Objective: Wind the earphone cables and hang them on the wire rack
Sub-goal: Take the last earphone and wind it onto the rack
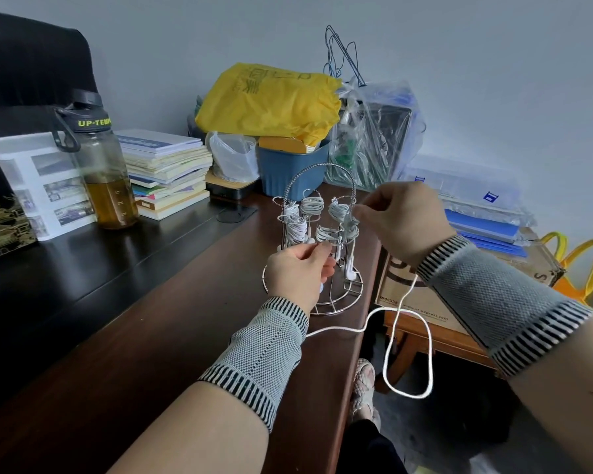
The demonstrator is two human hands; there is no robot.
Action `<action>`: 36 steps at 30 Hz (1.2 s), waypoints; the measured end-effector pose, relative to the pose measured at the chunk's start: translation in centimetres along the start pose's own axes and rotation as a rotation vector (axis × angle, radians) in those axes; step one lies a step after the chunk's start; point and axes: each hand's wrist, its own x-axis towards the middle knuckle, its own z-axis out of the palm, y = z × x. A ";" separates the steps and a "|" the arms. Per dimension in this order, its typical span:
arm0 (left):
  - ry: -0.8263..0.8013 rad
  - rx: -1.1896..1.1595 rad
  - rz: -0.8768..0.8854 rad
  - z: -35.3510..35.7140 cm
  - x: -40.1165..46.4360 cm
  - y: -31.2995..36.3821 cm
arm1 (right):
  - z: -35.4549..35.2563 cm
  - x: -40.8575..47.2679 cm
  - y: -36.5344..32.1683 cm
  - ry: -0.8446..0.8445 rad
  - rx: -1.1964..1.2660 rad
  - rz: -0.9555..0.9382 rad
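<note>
Both forearms bare. Each wrist wears a grey knitted textured wrist sleeve, left (264, 350) and right (493, 299), edged both ends with black-and-white striped ribbing. Woven pale sandal (363, 378) on foot below.

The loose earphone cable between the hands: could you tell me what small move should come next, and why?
Probably wind another turn: the white cable hangs in a long slack loop off the desk edge between the left hand and right hand, unlike the wound bundles on the wire rack.

Dark wooden desk (158, 323), pale wall (459, 63)
</note>
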 end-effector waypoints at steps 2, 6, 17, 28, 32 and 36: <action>-0.010 -0.021 -0.009 0.0 0.0 0.0 | 0.9 1.1 -1.3 -0.004 -0.107 -0.032; -0.023 -0.040 -0.028 0.1 0.0 0.0 | 2.5 2.1 -3.4 -0.105 -0.206 -0.036; -0.030 0.032 0.001 -0.3 0.1 0.1 | 3.2 -2.3 -2.4 0.022 -0.227 -0.398; -0.022 0.034 -0.021 -0.3 0.2 0.1 | 5.2 -4.5 0.2 0.165 -0.106 -0.582; -0.060 -0.019 -0.006 -0.4 0.2 -0.1 | 4.9 -4.9 1.2 0.243 0.029 -0.404; -0.052 -0.005 -0.013 -0.4 0.0 -0.1 | 5.5 -4.4 1.0 0.219 0.077 -0.308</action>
